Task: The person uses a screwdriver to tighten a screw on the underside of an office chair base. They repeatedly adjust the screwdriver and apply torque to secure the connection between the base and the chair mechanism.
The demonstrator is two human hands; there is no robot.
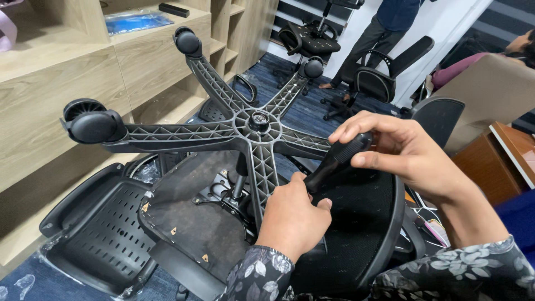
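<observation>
An office chair lies upside down in front of me, its black five-arm star base pointing up with castor wheels on the arm ends. My left hand is closed around the lower shaft of a black-handled tool near the base's right arm. My right hand grips the tool's ribbed black handle from above. The seat underside with its metal mechanism plate sits below the base. The tool's tip is hidden behind my left hand.
A perforated black plastic seat shell lies on the blue carpet at the left. Wooden shelving stands along the left. Black office chairs and a standing person's legs are at the back. A wooden desk is at the right.
</observation>
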